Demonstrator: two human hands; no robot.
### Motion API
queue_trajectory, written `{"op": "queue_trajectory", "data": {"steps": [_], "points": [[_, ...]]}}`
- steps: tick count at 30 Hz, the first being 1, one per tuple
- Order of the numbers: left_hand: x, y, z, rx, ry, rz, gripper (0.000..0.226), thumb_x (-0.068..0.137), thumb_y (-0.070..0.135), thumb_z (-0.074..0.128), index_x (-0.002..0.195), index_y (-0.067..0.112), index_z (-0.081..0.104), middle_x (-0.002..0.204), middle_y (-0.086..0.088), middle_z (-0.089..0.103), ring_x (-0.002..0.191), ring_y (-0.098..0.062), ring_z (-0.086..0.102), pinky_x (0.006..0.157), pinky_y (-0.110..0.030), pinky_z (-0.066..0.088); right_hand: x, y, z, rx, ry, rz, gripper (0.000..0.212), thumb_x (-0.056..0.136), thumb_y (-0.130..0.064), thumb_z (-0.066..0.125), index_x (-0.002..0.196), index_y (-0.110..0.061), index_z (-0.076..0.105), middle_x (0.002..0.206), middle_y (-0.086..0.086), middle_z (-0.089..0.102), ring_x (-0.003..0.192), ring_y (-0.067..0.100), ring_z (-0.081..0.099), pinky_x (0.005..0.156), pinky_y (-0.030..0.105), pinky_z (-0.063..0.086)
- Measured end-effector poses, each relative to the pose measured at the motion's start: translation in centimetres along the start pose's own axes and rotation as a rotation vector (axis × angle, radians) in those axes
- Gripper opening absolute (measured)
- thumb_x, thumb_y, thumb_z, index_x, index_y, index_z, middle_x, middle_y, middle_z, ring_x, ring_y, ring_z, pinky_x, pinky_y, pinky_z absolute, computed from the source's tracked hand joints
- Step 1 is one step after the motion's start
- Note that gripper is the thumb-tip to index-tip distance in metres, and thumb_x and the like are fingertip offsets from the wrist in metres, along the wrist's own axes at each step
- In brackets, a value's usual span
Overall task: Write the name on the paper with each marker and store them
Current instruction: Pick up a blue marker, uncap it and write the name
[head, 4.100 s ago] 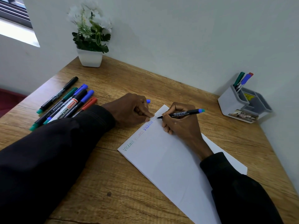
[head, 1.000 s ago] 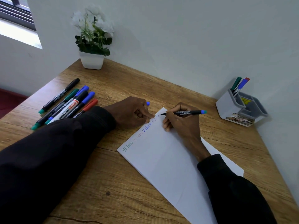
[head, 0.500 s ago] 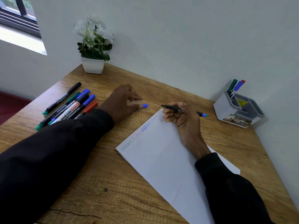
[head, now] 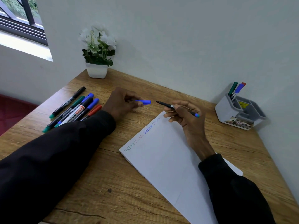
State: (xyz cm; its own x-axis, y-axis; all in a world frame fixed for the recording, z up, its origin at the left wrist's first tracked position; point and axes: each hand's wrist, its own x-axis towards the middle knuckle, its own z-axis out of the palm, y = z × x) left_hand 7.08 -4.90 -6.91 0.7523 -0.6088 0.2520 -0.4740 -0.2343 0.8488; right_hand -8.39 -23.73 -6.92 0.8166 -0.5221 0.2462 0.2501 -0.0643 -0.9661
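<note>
White paper [head: 169, 160] lies on the wooden desk [head: 123, 191], with the name written several times in different colours along its top edge. My right hand [head: 186, 117] grips an uncapped black marker with a blue end [head: 175, 108], lifted off the paper, tip pointing left. My left hand [head: 123, 103] pinches the blue cap [head: 144, 102], a short gap from the marker's tip. Several capped markers [head: 74, 109] lie in a row at the left. A grey organizer [head: 239, 110] at the right holds three markers [head: 236, 89].
A white pot with white flowers [head: 97, 62] stands at the desk's far left corner against the wall. The wall runs along the desk's back edge. A window is at the upper left. Both dark sleeves lie over the desk's near part.
My right hand has stopped writing and lifted the marker off the paper. My left hand has left the paper's edge and raised the blue cap toward the marker's tip.
</note>
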Motion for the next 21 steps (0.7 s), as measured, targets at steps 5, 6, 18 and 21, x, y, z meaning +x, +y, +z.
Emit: {"op": "queue_trajectory", "data": {"steps": [5, 6, 18, 21], "points": [[-0.1, 0.2, -0.1, -0.109, -0.005, -0.001, 0.026, 0.084, 0.011, 0.071, 0.11, 0.012, 0.072, 0.094, -0.004, 0.075, 0.085, -0.015, 0.068, 0.069, -0.001, 0.047, -0.1, -0.1, 0.4, -0.037, -0.002, -0.027, 0.016, 0.096, -0.008, 0.07, 0.101, 0.007, 0.072, 0.094, 0.028, 0.077, 0.076, 0.041, 0.077, 0.062, 0.032, 0.059], [-0.2, 0.2, -0.1, -0.119, -0.01, -0.001, 0.025, 0.084, 0.011, 0.071, 0.11, 0.012, 0.072, 0.094, -0.003, 0.075, 0.084, -0.013, 0.068, 0.068, -0.001, 0.046, -0.1, -0.1, 0.5, -0.037, -0.003, -0.026, 0.02, 0.094, -0.01, 0.071, 0.101, 0.008, 0.072, 0.094, 0.027, 0.077, 0.076, 0.04, 0.077, 0.062, 0.032, 0.059], [0.0, 0.3, 0.2, -0.059, -0.046, 0.02, 0.029, 0.083, 0.012, 0.073, 0.111, 0.014, 0.071, 0.095, 0.002, 0.074, 0.085, -0.006, 0.066, 0.07, 0.001, 0.044, -0.3, -0.5, 0.8, -0.123, -0.031, -0.038, 0.01, 0.095, -0.003, 0.071, 0.097, 0.006, 0.07, 0.091, 0.025, 0.078, 0.075, 0.042, 0.077, 0.062, 0.035, 0.059], [-0.2, 0.6, 0.0, -0.072, -0.032, 0.06, 0.028, 0.083, 0.01, 0.073, 0.111, 0.012, 0.071, 0.096, 0.005, 0.072, 0.083, 0.01, 0.062, 0.073, 0.002, 0.042, -0.2, -1.1, 0.5, -0.207, -0.005, -0.089, 0.013, 0.093, -0.006, 0.076, 0.095, 0.007, 0.075, 0.086, 0.021, 0.079, 0.07, 0.038, 0.076, 0.058, 0.036, 0.058]]}}
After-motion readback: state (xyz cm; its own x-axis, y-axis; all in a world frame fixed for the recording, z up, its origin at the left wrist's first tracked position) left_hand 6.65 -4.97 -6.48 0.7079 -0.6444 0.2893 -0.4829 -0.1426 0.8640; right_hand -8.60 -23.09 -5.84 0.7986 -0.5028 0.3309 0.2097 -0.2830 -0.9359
